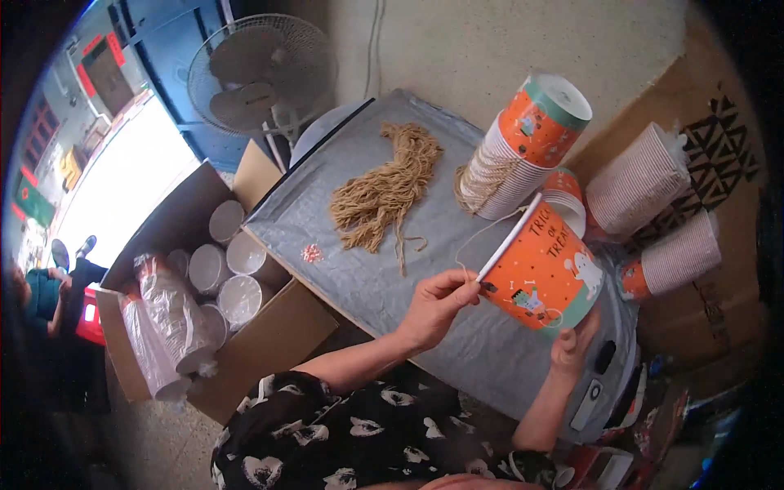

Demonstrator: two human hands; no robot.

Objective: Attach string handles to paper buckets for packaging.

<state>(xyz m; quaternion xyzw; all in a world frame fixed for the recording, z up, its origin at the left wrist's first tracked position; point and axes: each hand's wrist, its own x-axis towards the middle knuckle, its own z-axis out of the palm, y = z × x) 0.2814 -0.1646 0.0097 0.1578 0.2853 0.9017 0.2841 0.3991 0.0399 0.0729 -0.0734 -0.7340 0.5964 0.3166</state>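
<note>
Orange paper bucket (543, 273) with cartoon ghost and monster prints sits tilted between both hands, just above the grey-covered counter (384, 278). Right hand (574, 343) props it from underneath, fingers curled up against the green band at the base, so that grip is holding the bucket. Left hand (434, 306) is pinched tight at the white rim, thumb and fingertips closed on the rim and the end of a thin tan string (482, 237), which loops up from there toward the stack behind.

That stack of nested buckets (523, 147) lies on its side on the counter, just behind the one in hand. Near it, a loose bundle of tan cords (388, 188) lies spread out in the middle of the cover. More sleeves of stacked cups (653, 208) rest off to the right on cardboard. Off to the left, an open cardboard box (204, 278) holds white containers, some wrapped in clear plastic. A standing fan (260, 73) is behind the counter.
</note>
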